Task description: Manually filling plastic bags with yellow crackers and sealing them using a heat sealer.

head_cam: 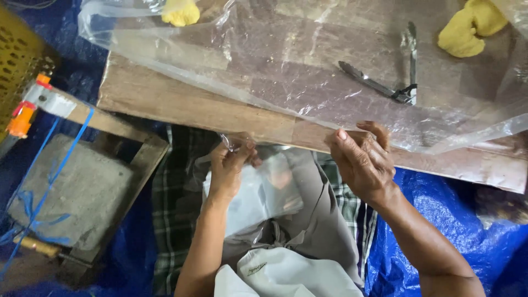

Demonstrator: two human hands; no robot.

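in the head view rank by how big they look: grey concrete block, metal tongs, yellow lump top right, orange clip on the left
1. grey concrete block
2. metal tongs
3. yellow lump, cut off by the frame edge, so unsure against the tongs
4. orange clip

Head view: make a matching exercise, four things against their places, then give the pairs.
Things:
1 metal tongs
2 clear plastic bag
3 yellow lump
4 grey block

Places:
A in a wooden frame at the left
B top right corner of the board
C pinched in the left hand
D on the plastic sheet, above the right hand

Pairs: 1-D, 2-C, 3-B, 4-A
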